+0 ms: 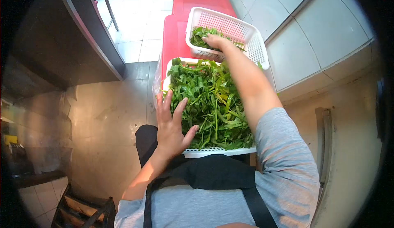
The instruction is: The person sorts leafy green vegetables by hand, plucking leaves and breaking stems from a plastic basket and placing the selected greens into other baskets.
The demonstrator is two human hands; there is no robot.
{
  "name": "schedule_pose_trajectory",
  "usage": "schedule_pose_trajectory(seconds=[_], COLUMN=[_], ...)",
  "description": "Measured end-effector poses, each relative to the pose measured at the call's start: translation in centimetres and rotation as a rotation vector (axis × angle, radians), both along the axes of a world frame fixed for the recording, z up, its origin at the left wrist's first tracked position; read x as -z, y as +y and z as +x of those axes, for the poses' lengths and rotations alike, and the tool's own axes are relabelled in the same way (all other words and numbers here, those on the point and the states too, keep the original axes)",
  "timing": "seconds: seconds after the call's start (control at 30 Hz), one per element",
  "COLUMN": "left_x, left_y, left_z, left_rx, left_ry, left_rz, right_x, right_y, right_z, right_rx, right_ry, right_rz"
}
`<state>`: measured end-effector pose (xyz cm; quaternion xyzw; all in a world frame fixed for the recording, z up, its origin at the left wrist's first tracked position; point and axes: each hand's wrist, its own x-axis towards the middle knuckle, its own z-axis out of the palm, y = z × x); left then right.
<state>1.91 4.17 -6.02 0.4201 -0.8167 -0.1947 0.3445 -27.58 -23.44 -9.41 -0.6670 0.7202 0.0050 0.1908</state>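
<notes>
A white basket (217, 151) close to my body is heaped with leafy greens (209, 105). My left hand (173, 123) lies at the left edge of this heap with its fingers spread, holding nothing. Farther off, a second white perforated basket (256, 49) has a smaller bunch of greens (199, 35) at its left end. My right hand (214, 42) reaches into that basket and touches the bunch; its fingertips are partly hidden among the leaves, so its grip cannot be made out.
Both baskets rest on red lidded boxes (174, 37). A white tiled wall (303, 43) runs along the right. At the left stands a dark cabinet (90, 27), with tiled floor (141, 49) beyond. A dark slatted stand (84, 207) is at the lower left.
</notes>
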Motion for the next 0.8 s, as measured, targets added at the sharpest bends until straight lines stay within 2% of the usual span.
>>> schedule_pose_trajectory(seconds=[0.07, 0.13, 0.2, 0.3, 0.33, 0.37, 0.43, 0.57, 0.8], left_x=[-0.1, 0.1, 0.7, 1.6, 2.0, 2.0, 2.4, 3.1, 3.7], left_y=[0.1, 0.1, 0.0, -0.4, -0.3, -0.1, -0.1, -0.3, -0.8], left_z=[0.0, 0.0, -0.1, -0.1, 0.1, 0.3, 0.7, 0.8, 0.6], left_rx=[-0.011, -0.029, -0.048, -0.069, -0.080, -0.103, -0.141, -0.124, -0.157], left_ry=[-0.005, 0.020, 0.073, 0.172, 0.205, 0.236, 0.297, 0.551, 0.475], left_rz=[0.006, -0.002, -0.029, -0.106, -0.121, -0.099, -0.134, -0.021, -0.096], right_x=[-0.5, -6.1, -6.9, -11.3, -11.6, -10.5, -12.2, -13.2, -10.2], right_y=[-1.4, 1.7, 0.9, 4.2, 5.2, 5.0, 9.1, 15.5, 18.5], right_z=[-1.9, -0.7, -2.4, -1.8, -1.6, -2.7, 0.2, 5.9, 10.7], right_rx=[-0.137, -0.200, -0.172, -0.158, -0.198, -0.277, -0.348, -0.443, -0.459], right_ry=[0.129, 0.184, 0.213, 0.094, 0.096, -0.044, -0.067, -0.033, -0.199], right_rz=[-0.074, -0.075, -0.190, -0.286, -0.341, -0.440, -0.384, -0.352, -0.374])
